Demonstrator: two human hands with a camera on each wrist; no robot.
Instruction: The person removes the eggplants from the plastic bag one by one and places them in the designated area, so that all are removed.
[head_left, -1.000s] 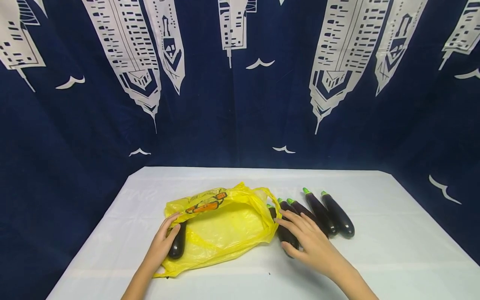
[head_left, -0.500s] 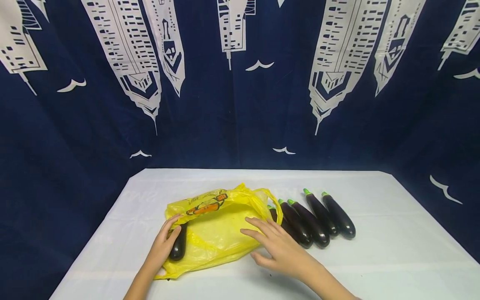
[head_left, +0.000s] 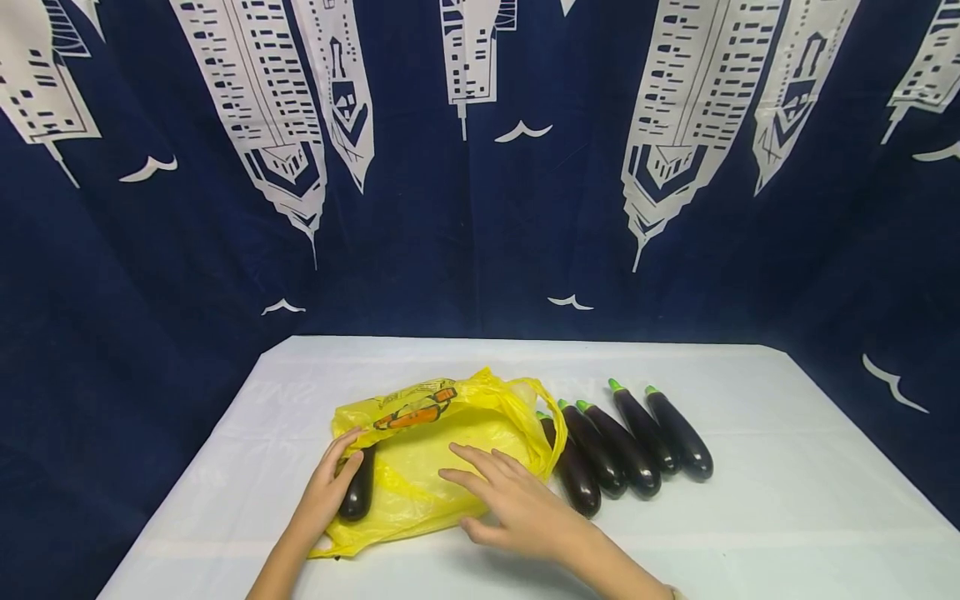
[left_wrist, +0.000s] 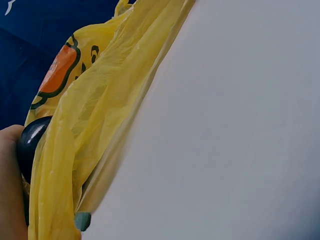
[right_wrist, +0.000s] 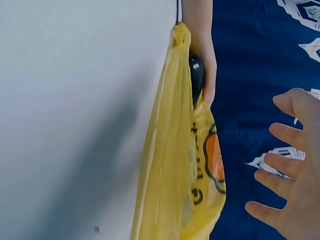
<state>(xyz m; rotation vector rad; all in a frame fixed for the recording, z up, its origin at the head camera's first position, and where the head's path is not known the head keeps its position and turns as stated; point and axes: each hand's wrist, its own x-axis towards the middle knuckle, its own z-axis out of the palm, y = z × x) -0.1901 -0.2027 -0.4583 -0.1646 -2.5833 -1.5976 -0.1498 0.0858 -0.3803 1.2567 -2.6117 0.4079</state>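
A yellow plastic bag (head_left: 420, 475) lies on its side on the table, its mouth spread wide. At the bag's left end is a dark eggplant (head_left: 358, 492), rounded end toward me and its upper part under the bag's edge. My left hand (head_left: 327, 483) grips this eggplant, with the thumb over it and the fingertips at the bag's edge. The right wrist view shows the left hand beside the shiny eggplant (right_wrist: 196, 72). My right hand (head_left: 517, 508) hovers in front of the bag's mouth, fingers spread and holding nothing.
Right of the bag, several eggplants (head_left: 622, 450) with green stem ends lie side by side on the white table (head_left: 787, 483). A bag handle (head_left: 558, 433) loops over the nearest one. Behind the table hangs a dark blue curtain (head_left: 480, 233) with white building prints.
My right hand has let go of the bag's right handle and moved left, across the bag's mouth. The left hand and its eggplant have stayed in place.
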